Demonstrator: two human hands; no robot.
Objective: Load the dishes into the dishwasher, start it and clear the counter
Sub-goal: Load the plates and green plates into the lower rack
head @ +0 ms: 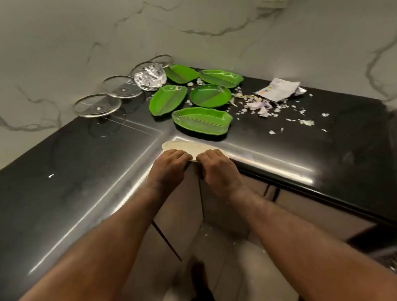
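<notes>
Together at the inner corner of the black counter (76,174), left hand (168,167) and right hand (218,170) both curled over the near rim of a pale plate (185,146), green plates (202,124) just behind, scraps (260,105) further right.

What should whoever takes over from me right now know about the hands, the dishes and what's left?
Hands: the left hand and the right hand both grip the near rim of the pale plate, which lies at the inner corner of the counter.
Things: five green plates and four glass lids sit near the back corner, with a foil ball between them. A torn packet and scraps lie to the right.
Done: nothing shows as loaded; the dishwasher is not clearly in view.
Left: load the plates and lids, start the machine, clear the foil, packet and scraps.
</notes>
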